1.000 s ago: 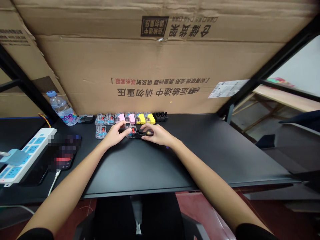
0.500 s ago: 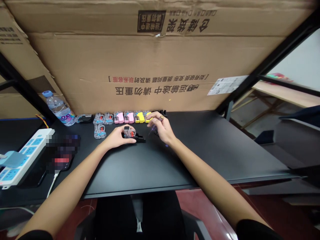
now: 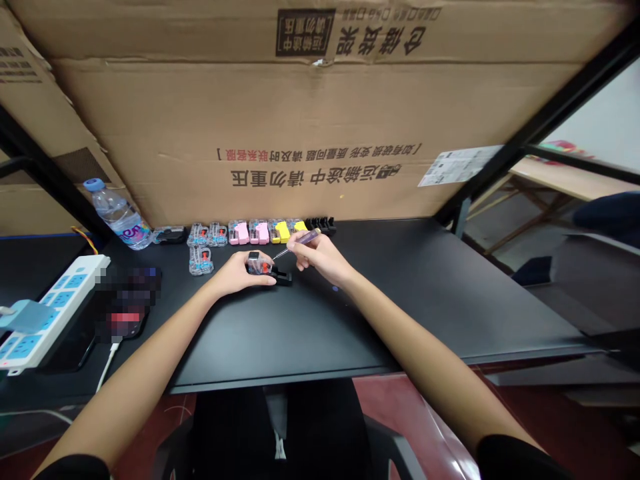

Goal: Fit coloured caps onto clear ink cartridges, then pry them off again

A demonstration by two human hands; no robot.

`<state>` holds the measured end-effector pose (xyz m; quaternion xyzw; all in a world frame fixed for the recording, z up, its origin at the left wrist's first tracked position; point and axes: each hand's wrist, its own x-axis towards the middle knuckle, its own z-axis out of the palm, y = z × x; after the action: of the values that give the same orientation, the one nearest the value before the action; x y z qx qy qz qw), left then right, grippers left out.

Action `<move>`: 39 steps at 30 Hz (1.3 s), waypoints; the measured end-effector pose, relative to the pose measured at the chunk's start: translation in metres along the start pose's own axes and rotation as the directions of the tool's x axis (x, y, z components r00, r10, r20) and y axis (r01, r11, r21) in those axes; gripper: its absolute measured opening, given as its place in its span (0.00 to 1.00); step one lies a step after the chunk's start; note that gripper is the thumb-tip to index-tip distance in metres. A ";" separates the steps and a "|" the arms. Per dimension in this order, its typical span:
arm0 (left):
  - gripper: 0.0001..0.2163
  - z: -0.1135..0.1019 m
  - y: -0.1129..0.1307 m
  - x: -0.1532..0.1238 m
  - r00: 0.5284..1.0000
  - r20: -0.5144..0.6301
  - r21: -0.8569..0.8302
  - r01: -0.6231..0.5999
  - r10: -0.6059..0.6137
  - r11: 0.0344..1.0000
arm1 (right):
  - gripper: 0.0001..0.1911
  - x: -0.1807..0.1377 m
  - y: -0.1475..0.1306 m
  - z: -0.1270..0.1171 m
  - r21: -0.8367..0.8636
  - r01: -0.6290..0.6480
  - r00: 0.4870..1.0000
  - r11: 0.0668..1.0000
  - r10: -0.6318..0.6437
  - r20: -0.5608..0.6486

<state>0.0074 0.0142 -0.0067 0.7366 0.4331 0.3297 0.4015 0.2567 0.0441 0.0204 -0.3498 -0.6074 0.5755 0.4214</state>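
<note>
My left hand (image 3: 235, 275) is closed on a small clear plastic part with red and black pieces (image 3: 259, 264), pressing it down on the black desk (image 3: 400, 293). A black piece (image 3: 283, 276) sticks out to its right. My right hand (image 3: 320, 255) pinches a small screwdriver with a purple handle (image 3: 300, 241), its thin tip slanting down-left at the clear part. Behind the hands runs a row of small parts: clear ones (image 3: 209, 235), pink ones (image 3: 250, 233), yellow ones (image 3: 285, 231) and black ones (image 3: 320, 224).
A large cardboard sheet (image 3: 320, 120) stands along the desk's back edge. At the back left lies a water bottle (image 3: 117, 215). A white power strip (image 3: 40, 313) and a blurred dark object (image 3: 125, 307) sit at the left. Another clear part (image 3: 201, 261) lies near my left hand.
My right hand left the part, reached back toward the row and came forward gripping the purple-handled screwdriver, now aimed at the clear part. My left hand closed over the part and stayed put.
</note>
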 end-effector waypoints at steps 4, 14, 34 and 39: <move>0.22 -0.001 -0.001 0.000 1.000 -0.027 0.000 -0.010 0.010 1.000 | 0.20 0.001 0.001 -0.004 0.011 -0.027 1.000 1.000 0.027 0.009; 0.24 0.000 0.000 -0.001 1.000 -0.012 0.010 -0.015 0.016 1.000 | 0.28 -0.002 -0.002 -0.003 -0.281 0.164 0.983 0.946 -0.181 -0.036; 0.23 -0.001 0.001 -0.001 1.000 0.016 -0.014 0.016 -0.016 1.000 | 0.27 -0.001 0.011 -0.005 -0.391 0.242 0.968 0.888 -0.246 0.040; 0.23 -0.001 0.003 -0.001 0.999 0.024 -0.017 0.022 -0.021 1.000 | 0.28 -0.001 0.010 -0.004 -0.394 0.249 0.967 0.885 -0.247 0.057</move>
<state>0.0072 0.0124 -0.0037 0.7322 0.4334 0.3204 0.4163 0.2598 0.0457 0.0101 -0.3461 -0.7525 0.3823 0.4096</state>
